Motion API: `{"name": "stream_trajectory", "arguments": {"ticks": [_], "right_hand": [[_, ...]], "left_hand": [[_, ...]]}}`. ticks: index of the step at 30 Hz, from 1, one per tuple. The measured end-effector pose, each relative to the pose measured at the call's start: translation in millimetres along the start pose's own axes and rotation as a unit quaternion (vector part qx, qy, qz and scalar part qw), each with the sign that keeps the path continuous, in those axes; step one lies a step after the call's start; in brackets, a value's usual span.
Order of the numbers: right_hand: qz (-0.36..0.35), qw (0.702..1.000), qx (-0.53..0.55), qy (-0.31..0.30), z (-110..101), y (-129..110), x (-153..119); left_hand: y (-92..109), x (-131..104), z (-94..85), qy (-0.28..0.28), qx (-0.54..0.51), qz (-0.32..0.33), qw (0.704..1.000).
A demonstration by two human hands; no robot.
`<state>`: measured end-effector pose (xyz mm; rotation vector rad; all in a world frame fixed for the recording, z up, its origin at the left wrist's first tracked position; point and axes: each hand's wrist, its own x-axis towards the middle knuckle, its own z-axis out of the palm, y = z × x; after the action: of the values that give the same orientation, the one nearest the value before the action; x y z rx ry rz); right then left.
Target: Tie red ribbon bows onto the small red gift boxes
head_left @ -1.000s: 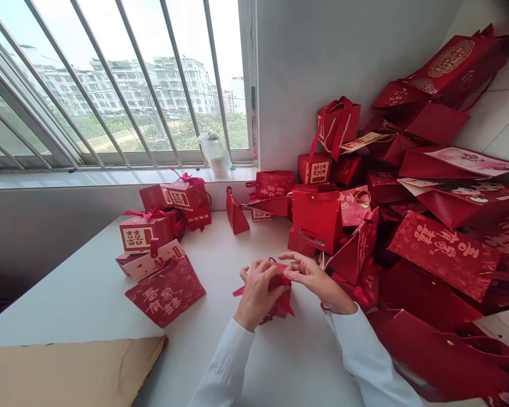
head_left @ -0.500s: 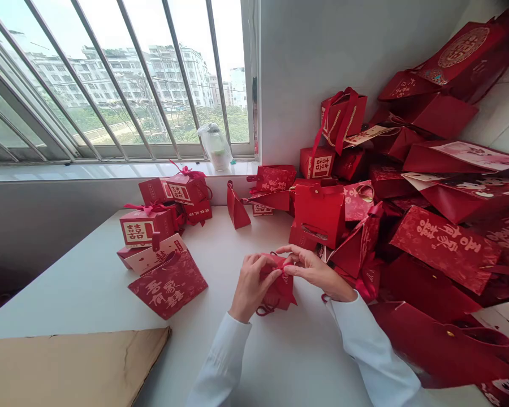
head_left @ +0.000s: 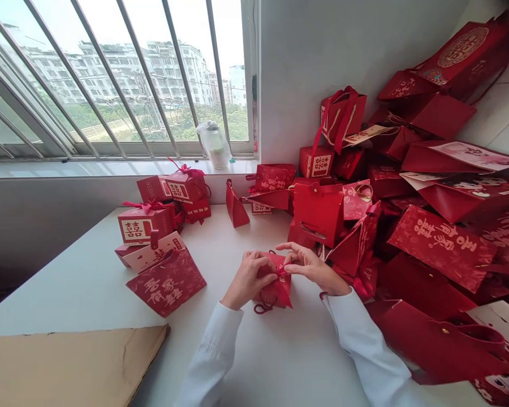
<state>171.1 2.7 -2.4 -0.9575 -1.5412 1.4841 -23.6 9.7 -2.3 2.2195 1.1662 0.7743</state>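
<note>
A small red gift box (head_left: 275, 294) with a cord handle stands on the white table in front of me. Across its top runs a pink-red ribbon (head_left: 282, 270), gathered at the middle. My left hand (head_left: 251, 277) pinches the ribbon from the left, thumb against fingers. From the right, my right hand (head_left: 307, 268) pinches it too, with thumb and forefinger meeting close to the knot. The fingers cover part of the ribbon, so the exact shape of the knot cannot be made out.
Red gift boxes (head_left: 146, 223) tied with ribbon stand at the table's left, beside a tilted red bag (head_left: 167, 285). A large heap of red gift bags (head_left: 443, 243) fills the right. Cardboard (head_left: 72, 367) lies front left. A plastic-wrapped cup (head_left: 215, 147) stands on the sill.
My left hand has shifted slightly left and down, while still pinching at the ribbon. My right hand stays nearly in place. The view has moved a little.
</note>
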Motion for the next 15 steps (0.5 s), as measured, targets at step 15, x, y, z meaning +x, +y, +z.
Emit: {"name": "stream_trajectory", "arguments": {"ticks": [15], "right_hand": [[-0.043,0.965,-0.208,0.151,-12.0,-6.8,4.3]], "left_hand": [[-9.5,-36.1,-1.7,0.158,-0.162,-0.218,0.949]]}}
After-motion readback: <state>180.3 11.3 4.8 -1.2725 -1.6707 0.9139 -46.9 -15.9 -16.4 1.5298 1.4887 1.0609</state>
